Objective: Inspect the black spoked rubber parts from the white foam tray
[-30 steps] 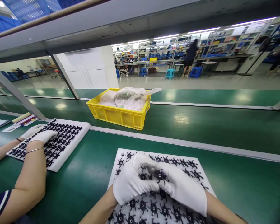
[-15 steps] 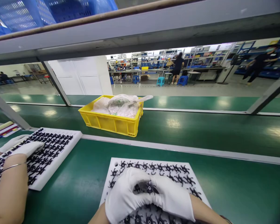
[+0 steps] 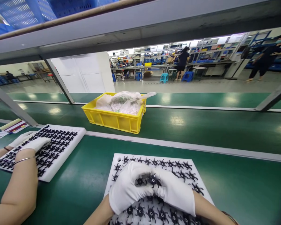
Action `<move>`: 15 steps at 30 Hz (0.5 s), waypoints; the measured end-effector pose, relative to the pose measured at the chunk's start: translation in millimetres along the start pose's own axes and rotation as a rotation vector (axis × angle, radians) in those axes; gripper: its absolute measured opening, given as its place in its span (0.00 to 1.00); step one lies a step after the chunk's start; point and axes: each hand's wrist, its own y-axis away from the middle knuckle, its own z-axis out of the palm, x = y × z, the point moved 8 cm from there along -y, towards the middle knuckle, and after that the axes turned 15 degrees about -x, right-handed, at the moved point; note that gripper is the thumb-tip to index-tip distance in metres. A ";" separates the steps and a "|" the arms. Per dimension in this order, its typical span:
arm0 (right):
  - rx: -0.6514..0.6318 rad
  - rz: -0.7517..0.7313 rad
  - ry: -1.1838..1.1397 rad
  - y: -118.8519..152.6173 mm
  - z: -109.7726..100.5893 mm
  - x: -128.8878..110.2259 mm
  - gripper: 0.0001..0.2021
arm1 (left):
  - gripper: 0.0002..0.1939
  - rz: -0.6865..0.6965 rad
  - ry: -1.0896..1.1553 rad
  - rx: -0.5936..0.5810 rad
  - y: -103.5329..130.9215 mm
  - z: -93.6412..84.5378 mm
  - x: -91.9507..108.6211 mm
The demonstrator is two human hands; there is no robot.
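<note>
My left hand (image 3: 130, 189), in a white glove, curls over a white tray (image 3: 118, 156) set with rows of small black impellers with curved blades. My right hand (image 3: 176, 192), gloved too, meets it from the other side. Between the fingertips of both hands is one black impeller (image 3: 154, 180), its pale centre facing up. Another impeller (image 3: 140, 181) shows through the gap inside my left hand's curve. The fingers partly cover the held impeller and the rows beneath, so whether it touches the tray I cannot tell.
To the left a co-worker's gloved hands (image 3: 36, 143) rest over a similar tray (image 3: 83, 129) of impellers. A yellow crate (image 3: 112, 120) with plastic bags stands behind on the green belt (image 3: 201, 125). A shelf beam (image 3: 140, 28) crosses overhead, with slanted posts at the sides.
The view has shifted slightly, so the trays and crate sit a little higher and to the right. The impeller between my fingertips shows more fully. My hands stay close together over the tray.
</note>
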 end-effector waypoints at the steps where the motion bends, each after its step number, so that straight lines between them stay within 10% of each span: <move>1: 0.001 -0.005 -0.012 0.0 0.2 0.9 0.24 | 0.23 0.008 -0.012 -0.004 -0.2 0.0 1.3; 15: -0.016 0.006 -0.016 2.3 7.0 8.6 0.24 | 0.23 0.129 -0.020 0.029 1.8 -0.5 6.1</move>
